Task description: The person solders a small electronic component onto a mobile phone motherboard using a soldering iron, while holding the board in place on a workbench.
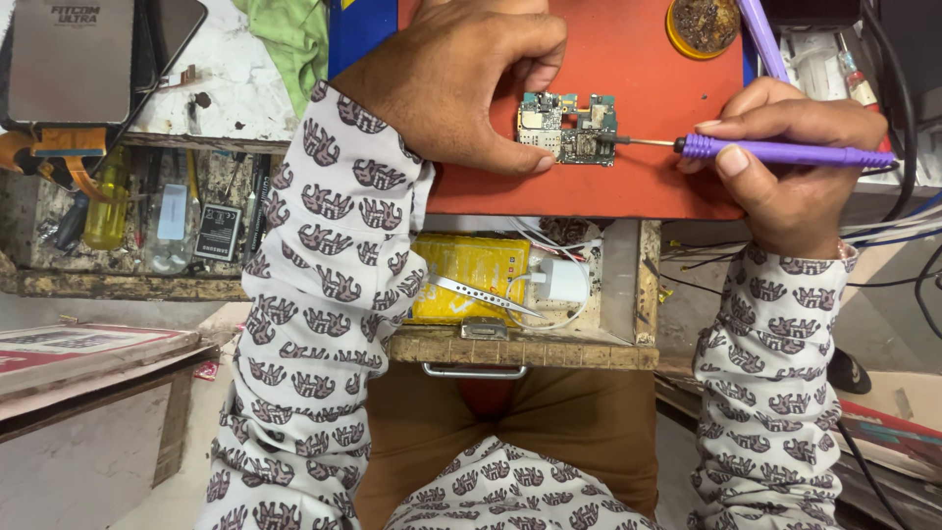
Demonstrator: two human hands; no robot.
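A small green circuit board (pixel 567 128) lies on a red mat (pixel 638 69). My left hand (pixel 461 74) pins the board down, thumb and fingers at its left and lower edges. My right hand (pixel 795 157) is closed around a purple soldering iron (pixel 785 152), and its thin metal tip touches the board's right edge. Both sleeves are white with a dark pattern.
A round tin of brown flux (pixel 703 24) sits at the mat's top right. Below the mat an open wooden drawer (pixel 520 348) holds tweezers (pixel 481 294), a yellow pack (pixel 469 270) and a white charger (pixel 561 280). Bottles (pixel 103 206) and tools fill a shelf at left; cables (pixel 903 231) trail at right.
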